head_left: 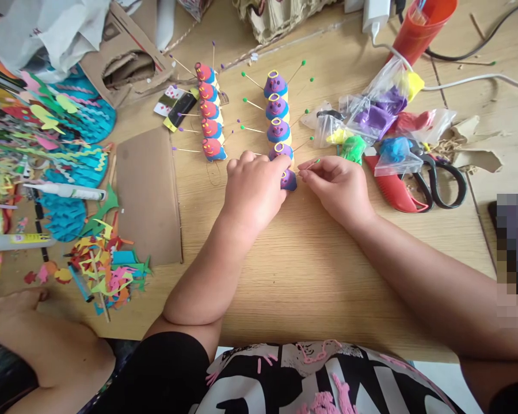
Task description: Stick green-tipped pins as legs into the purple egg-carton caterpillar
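Note:
A row of egg-carton cups (278, 107) stands on the table, covered in purple and blue clay with small faces and yellow rings on top. Thin sticks with green tips jut from both sides of it. My left hand (255, 187) is closed over the near end of this row, hiding part of the last cups. Just right of the nearest cup, my right hand (339, 181) pinches a thin green-tipped stick (314, 163), its inner end close to the cup; whether it touches is unclear. To the left stands a similar row of red and blue cups (211, 118) with purple-tipped sticks.
Bags of coloured clay (375, 118) and red-and-black scissors (403, 184) lie at right, below a red cup (427, 26). A cardboard sheet (149, 198), paper scraps (112, 270) and a glue bottle (69, 191) are at left. Another person's arm (47, 351) rests lower left.

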Motion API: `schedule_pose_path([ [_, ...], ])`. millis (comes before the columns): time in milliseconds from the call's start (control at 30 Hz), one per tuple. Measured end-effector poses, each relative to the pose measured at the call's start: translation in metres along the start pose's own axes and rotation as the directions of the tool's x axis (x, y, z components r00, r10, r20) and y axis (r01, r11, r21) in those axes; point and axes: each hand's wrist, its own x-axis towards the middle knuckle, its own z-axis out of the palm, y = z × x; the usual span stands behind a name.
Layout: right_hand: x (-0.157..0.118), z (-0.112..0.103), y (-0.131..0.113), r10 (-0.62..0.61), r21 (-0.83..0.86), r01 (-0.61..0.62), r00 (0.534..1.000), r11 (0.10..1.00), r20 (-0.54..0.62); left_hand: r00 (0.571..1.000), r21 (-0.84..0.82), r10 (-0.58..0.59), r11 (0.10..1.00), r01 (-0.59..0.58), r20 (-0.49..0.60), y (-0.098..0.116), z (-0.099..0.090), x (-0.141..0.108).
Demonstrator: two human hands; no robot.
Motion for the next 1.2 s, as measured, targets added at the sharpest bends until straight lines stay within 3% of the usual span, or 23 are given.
schedule_pose_path([
  [400, -0.0014, 0.002, -0.0003, -0.025, -0.023, 0.025, 1.0, 0.999, -0.001, 1.0, -0.035, 0.015, 0.999, -0.016, -0.015, -0.0028, 0.0028, 0.0023],
  [667, -0.0045, 0.0028, -0.0047, -0.07, -0.144, 0.067, 0.997, 0.987, -0.018, 1.0, -0.026, 0.023, 0.999, -0.023, -0.013, -0.0025, 0.0027, 0.0017],
  [1200, -0.0033, 0.003, -0.0021, -0.062, -0.095, 0.06, 0.998, 0.994, -0.01, 1.0, -0.003, 0.019, 1.0, -0.019, 0.002, 0.0007, 0.0002, 0.0028],
])
